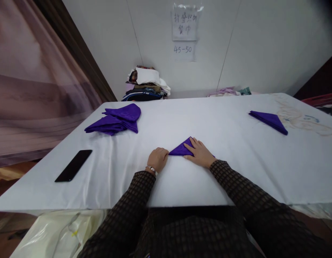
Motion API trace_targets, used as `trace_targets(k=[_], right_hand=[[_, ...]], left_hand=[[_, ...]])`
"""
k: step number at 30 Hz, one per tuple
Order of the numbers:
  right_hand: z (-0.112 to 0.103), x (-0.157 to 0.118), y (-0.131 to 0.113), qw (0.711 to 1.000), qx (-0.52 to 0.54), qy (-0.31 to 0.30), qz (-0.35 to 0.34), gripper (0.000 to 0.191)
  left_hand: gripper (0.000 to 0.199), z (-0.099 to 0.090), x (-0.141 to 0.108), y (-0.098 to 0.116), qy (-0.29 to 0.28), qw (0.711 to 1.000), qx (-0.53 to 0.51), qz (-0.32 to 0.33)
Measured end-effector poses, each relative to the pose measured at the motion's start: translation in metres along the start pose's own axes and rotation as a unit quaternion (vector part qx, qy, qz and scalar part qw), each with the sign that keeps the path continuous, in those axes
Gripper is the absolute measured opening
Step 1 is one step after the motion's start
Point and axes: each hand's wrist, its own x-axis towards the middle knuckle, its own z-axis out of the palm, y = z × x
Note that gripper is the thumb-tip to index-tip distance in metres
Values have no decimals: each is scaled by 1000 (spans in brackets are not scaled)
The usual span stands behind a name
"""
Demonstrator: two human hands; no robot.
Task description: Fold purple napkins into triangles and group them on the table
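A purple cloth napkin (179,149), folded into a triangle, lies on the white-covered table in front of me. My left hand (158,158) pinches its left corner, fingers pressed together, with a bracelet at the wrist. Across the napkin's right half my right hand (200,153) lies flat, fingers spread; it covers much of that side, and a small purple tip shows by the wrist. At the back left sits a loose pile of purple napkins (117,120). Far to the right rests another purple napkin folded into a triangle (270,120).
A black phone (73,166) lies at the table's left. Behind the far edge are a stack of folded clothes (147,84) and more cloth (227,92). Handwritten signs (184,27) hang on the wall. A curtain (34,71) stands left; a plastic bag (63,229) is below the front edge.
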Motion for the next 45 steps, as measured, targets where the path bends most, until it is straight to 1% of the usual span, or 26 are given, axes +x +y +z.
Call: trace_targets(k=[3, 5, 6, 8, 10, 11, 13, 15, 17, 21, 24, 26, 29, 31, 33, 35, 37, 41, 43, 45], right_hand=[[0, 0, 0, 1000, 7, 4, 0, 72], [1, 0, 0, 1000, 7, 8, -2, 72], [1, 0, 0, 1000, 5, 10, -4, 72], [2, 0, 0, 1000, -1, 14, -8, 71], [2, 0, 0, 1000, -7, 16, -10, 71], [2, 0, 1, 1000, -8, 15, -11, 70], [2, 0, 1, 1000, -11, 12, -12, 71], [1, 0, 1, 1000, -11, 9, -13, 72], [0, 0, 0, 1000, -13, 8, -13, 73], [-1, 1, -1, 1000, -17, 5, -11, 73], [-1, 0, -2, 1000, -17, 6, -9, 71], [-1, 0, -3, 1000, -16, 8, -7, 71], [0, 0, -2, 1000, -8, 6, -5, 73], [0, 1, -2, 1000, -1, 5, -8, 74], [-1, 1, -2, 1000, 12, 9, -5, 79], [-3, 2, -2, 999, 37, 13, 3, 86], [-7, 2, -2, 997, 74, 19, 8, 91], [-12, -1, -1, 985, 163, 48, 9, 84], [-10, -2, 2, 971, 224, 77, 35, 78], [-5, -2, 7, 948, 289, 110, 75, 76]], left_hand=[[15, -3, 0, 1, 48, 998, -28, -35], [17, -4, 5, 10, 73, 996, -53, -26], [20, -4, 8, 17, 68, 996, -63, -6], [34, 0, 14, 33, 25, 996, -65, 47], [54, 7, 17, 46, -39, 995, -45, 84], [62, 11, 17, 50, -68, 993, -33, 90], [72, 18, 16, 54, -111, 990, -13, 85], [75, 21, 13, 54, -129, 989, -4, 75], [75, 21, 11, 52, -133, 989, 0, 69], [70, 17, 10, 52, -136, 989, -6, 55], [53, 12, 19, 54, -115, 993, -28, 20], [41, 9, 30, 56, -98, 994, -48, -6], [31, 7, 54, 59, -88, 991, -75, -60], [29, 10, 71, 59, -90, 987, -86, -100], [32, 14, 86, 56, -102, 982, -95, -128], [37, 17, 99, 53, -128, 975, -107, -146], [37, 20, 109, 49, -156, 967, -121, -162], [19, 20, 115, 47, -189, 952, -157, -184], [11, 18, 114, 48, -191, 946, -184, -188], [7, 15, 111, 50, -184, 940, -216, -191]])
